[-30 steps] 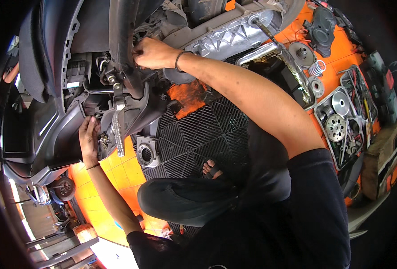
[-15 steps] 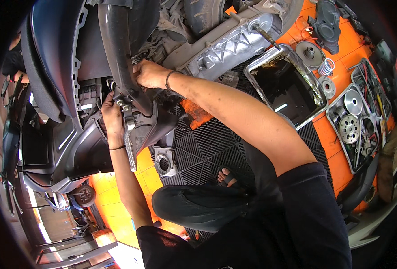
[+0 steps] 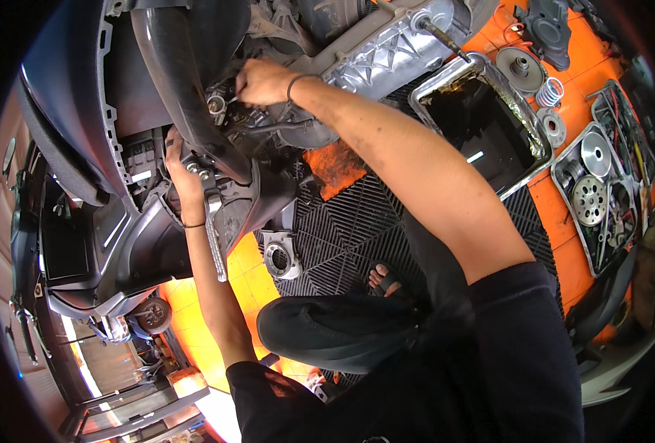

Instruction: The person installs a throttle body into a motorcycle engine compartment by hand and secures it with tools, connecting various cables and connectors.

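My right hand is closed, its fingertips pinched beside a round metal fitting in the opened scooter's engine bay. A thin bit of metal shows at the fingertips, too small to name. Lower left, my left hand reaches up beside a thick black frame tube, fingers curled in behind it; what they grip is hidden. Just right of that hand, a ridged silver footpeg hangs from a bracket with bolts. The grey engine casing stretches away to the right of my right hand.
A metal pan of dark oil stands right of the engine. Beyond it lie a coil spring, a pulley disc and a parts tray. An orange rag and a round-holed metal part lie near the black mat.
My right hand has drawn out from behind the frame tube, up and to the right, uncovering the round fitting. My left hand has slid up past the bolts. The view has shifted slightly.
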The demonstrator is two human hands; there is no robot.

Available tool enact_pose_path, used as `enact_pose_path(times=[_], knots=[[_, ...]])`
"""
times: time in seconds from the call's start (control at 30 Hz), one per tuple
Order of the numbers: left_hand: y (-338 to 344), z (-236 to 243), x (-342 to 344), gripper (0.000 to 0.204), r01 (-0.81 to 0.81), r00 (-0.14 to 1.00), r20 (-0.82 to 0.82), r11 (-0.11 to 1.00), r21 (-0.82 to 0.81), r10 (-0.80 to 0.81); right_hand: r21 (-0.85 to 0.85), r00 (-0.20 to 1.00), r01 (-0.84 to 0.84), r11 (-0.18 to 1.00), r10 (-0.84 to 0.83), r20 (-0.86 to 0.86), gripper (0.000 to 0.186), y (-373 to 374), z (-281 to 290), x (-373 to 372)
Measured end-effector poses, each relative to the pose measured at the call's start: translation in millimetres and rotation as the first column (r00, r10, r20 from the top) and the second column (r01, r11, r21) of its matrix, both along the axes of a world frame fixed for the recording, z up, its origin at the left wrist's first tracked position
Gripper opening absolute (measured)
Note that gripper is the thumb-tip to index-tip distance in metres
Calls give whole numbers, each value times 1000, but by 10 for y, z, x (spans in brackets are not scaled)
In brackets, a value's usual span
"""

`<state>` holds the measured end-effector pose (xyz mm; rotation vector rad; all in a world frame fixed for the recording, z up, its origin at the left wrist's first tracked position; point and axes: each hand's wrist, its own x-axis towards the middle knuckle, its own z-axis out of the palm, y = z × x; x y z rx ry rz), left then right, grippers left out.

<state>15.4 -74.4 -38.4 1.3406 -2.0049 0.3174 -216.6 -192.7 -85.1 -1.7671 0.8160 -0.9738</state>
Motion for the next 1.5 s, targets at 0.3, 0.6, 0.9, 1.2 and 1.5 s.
enact_pose_path(times=[0.3,0.6,0.9,1.2,1.5], knots=[[-95,-226,446,41,-85,950,-266,953,291,166,-60,954,295,954,-297,-33,15,-64,-133,384],[63,-36,407,47,-295,948,-32,914,279,315,34,908,407,913,-409,97,16,241,-68,569],[-98,-6,269,54,-351,936,126,893,283,328,56,896,438,897,-441,62,22,265,5,388],[-363,54,-26,61,-413,897,286,872,262,339,55,901,430,901,-432,43,20,232,-20,466],[-606,137,-228,69,-470,848,391,848,244,357,56,901,426,903,-429,65,19,208,-22,451]])
